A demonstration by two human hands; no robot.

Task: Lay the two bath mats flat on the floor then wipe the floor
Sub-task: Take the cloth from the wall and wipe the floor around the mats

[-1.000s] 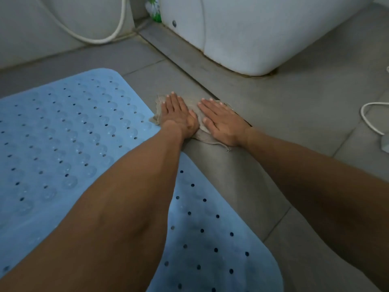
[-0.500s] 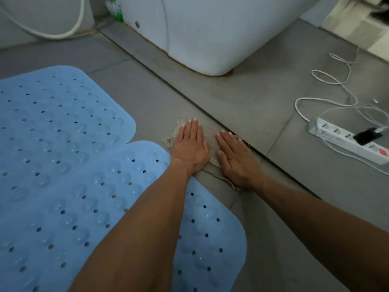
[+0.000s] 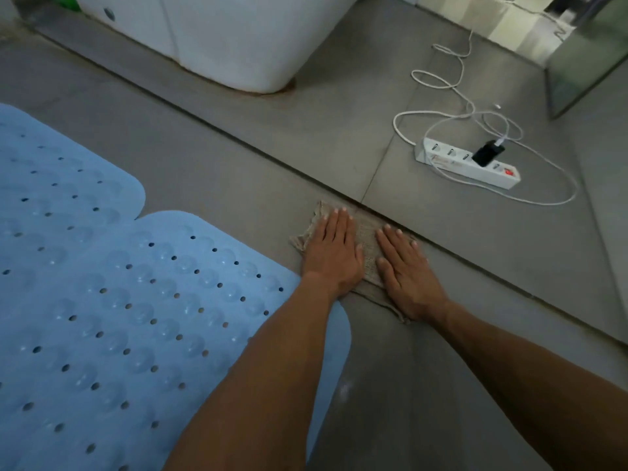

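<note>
Two light blue bath mats with holes and suction bumps lie flat on the grey tiled floor (image 3: pixel 238 158). The far mat (image 3: pixel 61 178) is at the left; the near mat (image 3: pixel 163 317) overlaps its edge and runs under my left forearm. A beige cloth (image 3: pixel 367 246) lies on the floor just right of the near mat, beside a dark floor joint. My left hand (image 3: pixel 334 256) and my right hand (image 3: pixel 407 273) press flat on the cloth side by side, fingers stretched forward and palms down.
A white appliance base (image 3: pixel 238 45) stands at the back. A white power strip (image 3: pixel 469 164) with a black plug and looping white cables (image 3: pixel 438 79) lies on the floor at the right. A glass panel (image 3: pixel 584 62) rises at the far right.
Both hands have slid the cloth along the floor joint, away from the white appliance and past the near mat's corner. The view has turned right, and the power strip is now fully in sight.
</note>
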